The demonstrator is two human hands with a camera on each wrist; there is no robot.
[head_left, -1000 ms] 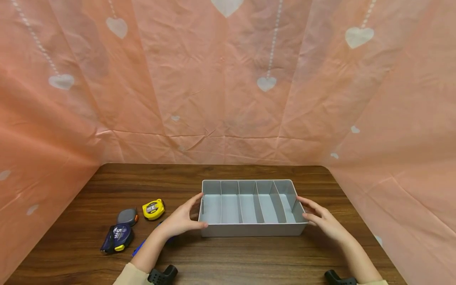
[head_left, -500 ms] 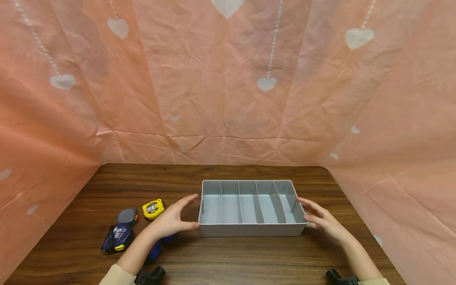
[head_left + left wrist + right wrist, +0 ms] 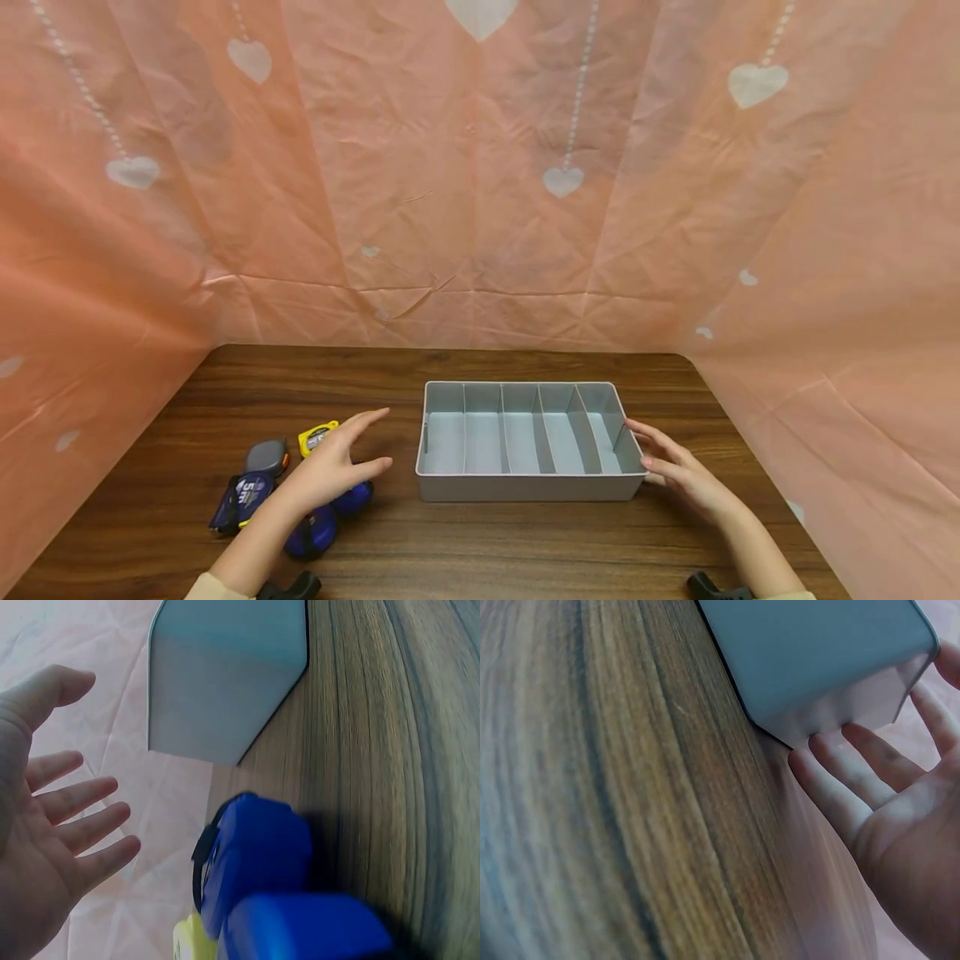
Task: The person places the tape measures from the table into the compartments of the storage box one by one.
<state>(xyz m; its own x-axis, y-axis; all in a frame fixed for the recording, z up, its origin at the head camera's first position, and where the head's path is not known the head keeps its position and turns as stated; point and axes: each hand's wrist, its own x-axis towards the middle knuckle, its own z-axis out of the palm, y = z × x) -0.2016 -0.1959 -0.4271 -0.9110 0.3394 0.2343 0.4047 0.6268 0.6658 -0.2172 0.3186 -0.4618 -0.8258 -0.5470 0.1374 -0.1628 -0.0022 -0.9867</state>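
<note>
Grey rectangular organizer tray point(image 3: 532, 488): upright, flat on the desk point(image 3: 525, 550), open-topped, four dividers forming five compartments in a row. Clustered left of it: yellow tape measure point(image 3: 311, 438) and two blue rounded cases point(image 3: 311, 535), all partly covered by the left hand point(image 3: 326, 473); grey rounded case point(image 3: 266, 457), orange detail; navy tape measure point(image 3: 257, 492) marked 5m, beside the grey one.

tape measures point(image 3: 255, 492) lie left of the tray point(image 3: 532, 488).
</note>
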